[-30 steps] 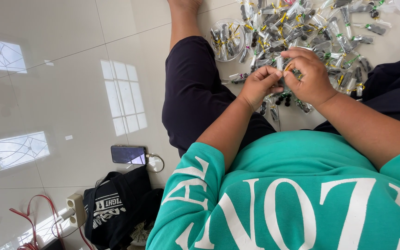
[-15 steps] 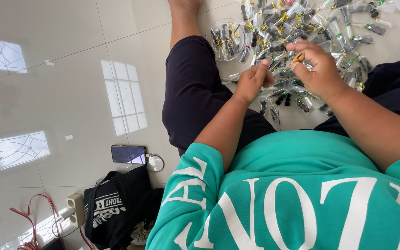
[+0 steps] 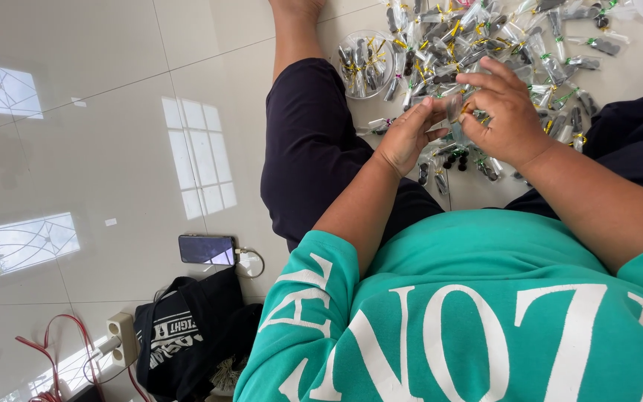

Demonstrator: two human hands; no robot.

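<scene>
I sit on a white tiled floor with my legs stretched out, in a teal shirt and dark trousers. My left hand (image 3: 405, 135) and my right hand (image 3: 505, 112) meet over my lap and pinch a small clear packet (image 3: 453, 108) between their fingertips. Just beyond the hands lies a pile of several clear packets (image 3: 485, 37) with dark contents, tied with gold and green twist ties. A few small dark pieces (image 3: 457, 160) lie on the floor under my hands.
A round clear container (image 3: 366, 63) with packets stands by my left leg (image 3: 306, 141). On the floor to the left lie a phone (image 3: 206, 249) on a cable, a black bag (image 3: 187, 327) and a power strip (image 3: 122, 339) with red wire.
My right hand reached into the pile and came back toward my left hand. Both hands now pinch one packet between them.
</scene>
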